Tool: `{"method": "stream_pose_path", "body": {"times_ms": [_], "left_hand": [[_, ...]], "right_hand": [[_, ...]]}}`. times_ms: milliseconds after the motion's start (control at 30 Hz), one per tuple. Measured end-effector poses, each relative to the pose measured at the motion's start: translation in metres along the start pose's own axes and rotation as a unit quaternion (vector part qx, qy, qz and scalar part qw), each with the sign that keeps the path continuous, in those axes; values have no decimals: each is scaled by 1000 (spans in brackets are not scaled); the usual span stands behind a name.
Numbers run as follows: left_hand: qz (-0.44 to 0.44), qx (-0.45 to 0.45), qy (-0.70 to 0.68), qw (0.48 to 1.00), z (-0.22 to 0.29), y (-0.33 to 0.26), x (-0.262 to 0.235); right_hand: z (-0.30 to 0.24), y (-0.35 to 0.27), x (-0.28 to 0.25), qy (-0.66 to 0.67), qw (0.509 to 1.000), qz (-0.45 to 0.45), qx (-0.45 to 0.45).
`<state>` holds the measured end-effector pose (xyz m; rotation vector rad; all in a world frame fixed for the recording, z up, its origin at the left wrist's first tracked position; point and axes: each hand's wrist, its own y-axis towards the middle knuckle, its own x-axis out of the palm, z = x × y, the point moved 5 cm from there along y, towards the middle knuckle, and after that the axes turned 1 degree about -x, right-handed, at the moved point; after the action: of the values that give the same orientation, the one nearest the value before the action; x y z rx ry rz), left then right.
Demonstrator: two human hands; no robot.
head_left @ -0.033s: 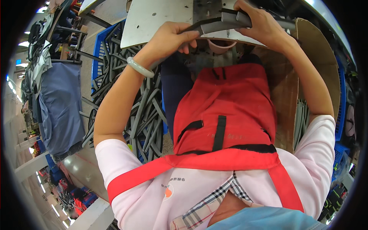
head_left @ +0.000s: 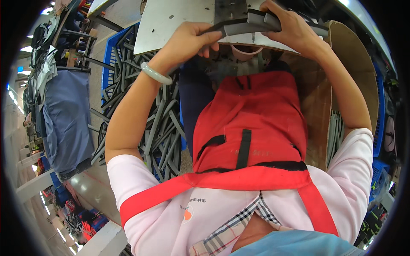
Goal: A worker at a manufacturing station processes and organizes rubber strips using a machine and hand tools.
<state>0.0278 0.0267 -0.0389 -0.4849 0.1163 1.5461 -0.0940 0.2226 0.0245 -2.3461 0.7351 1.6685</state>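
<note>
Over the front edge of the white work table, I hold a grey strip with a dark edge between both hands, bowed slightly upward. My left hand is closed on its left end, thumb on top and fingers curled below. My right hand grips it further right, with fingers over the far side and thumb beneath. Overlapping grey pieces show at the right hand, so I cannot tell whether it is one strip or several. More of the grey length runs past the right hand toward a cardboard box.
Left of me, a blue crate overflows with grey strips. More strips stand by the cardboard on my right. A pink bowl sits below the table edge. A red apron covers my lap. Blue-grey cloth hangs at far left.
</note>
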Motion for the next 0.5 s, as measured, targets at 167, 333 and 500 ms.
{"method": "stream_pose_path", "body": {"times_ms": [167, 333, 500], "left_hand": [[73, 43, -18, 996, 22, 21, -21], [94, 68, -58, 992, 33, 39, -25], [114, 52, -15, 992, 29, 56, -30]], "right_hand": [[17, 10, -16, 0, 1000, -9, 6], [22, 16, -27, 10, 1000, 22, -13], [30, 20, -28, -2, 1000, 20, 16]]}}
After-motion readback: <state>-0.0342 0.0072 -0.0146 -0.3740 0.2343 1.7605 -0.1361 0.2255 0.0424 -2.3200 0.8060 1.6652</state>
